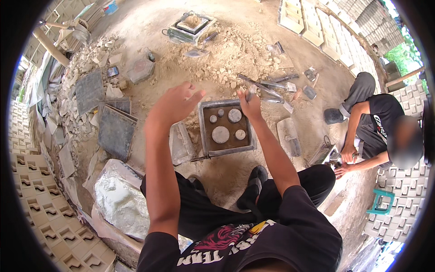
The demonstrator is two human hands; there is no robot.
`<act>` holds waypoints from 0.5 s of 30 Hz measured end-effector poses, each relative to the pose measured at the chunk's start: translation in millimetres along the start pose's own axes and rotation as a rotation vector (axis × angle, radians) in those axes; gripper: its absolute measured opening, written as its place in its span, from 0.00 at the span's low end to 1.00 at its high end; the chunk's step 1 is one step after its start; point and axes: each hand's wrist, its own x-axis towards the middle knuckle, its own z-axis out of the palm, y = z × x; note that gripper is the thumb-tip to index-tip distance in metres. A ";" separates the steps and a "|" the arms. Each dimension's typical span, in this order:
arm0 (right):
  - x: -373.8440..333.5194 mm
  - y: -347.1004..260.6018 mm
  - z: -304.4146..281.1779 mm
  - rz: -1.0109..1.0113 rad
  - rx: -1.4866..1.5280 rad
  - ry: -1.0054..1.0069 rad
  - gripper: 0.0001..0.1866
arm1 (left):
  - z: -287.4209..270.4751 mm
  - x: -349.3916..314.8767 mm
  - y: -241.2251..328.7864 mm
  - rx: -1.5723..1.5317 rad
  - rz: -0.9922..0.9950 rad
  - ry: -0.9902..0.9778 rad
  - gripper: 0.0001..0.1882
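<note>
A square dark-framed mould box (204, 129) lies on the ground before my feet. Inside it sit several pale round discs of different sizes, among them a large disc (220, 134), on a brown surface. My right hand (250, 105) is closed at the box's far right corner; a small greyish thing shows at its fingers, too little to name. Beyond the box's far left corner, my left hand (177, 103) is raised with thumb and fingers apart and holds nothing. A pale block (181, 143) stands against the box's left side.
Crumbled sandy material (235, 54) is heaped beyond the box, with metal bars (260, 85) and a trowel (196, 52) nearby. Dark slabs (115, 131) and rubble lie left, by a white powder sack (120, 199). A co-worker (378, 118) crouches at right near a green stool (381, 201).
</note>
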 end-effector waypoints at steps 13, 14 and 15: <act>17.0 -34.8 -30.2 0.200 0.492 0.344 0.21 | 0.8 -6.1 14.1 -0.045 -0.024 -0.067 0.30; 13.6 -48.0 -30.4 0.176 0.504 0.377 0.21 | 0.0 -6.5 15.0 -0.078 -0.020 -0.082 0.30; 3.3 -56.3 -32.6 0.162 0.506 0.411 0.21 | 3.0 -5.4 15.0 -0.066 -0.010 -0.087 0.31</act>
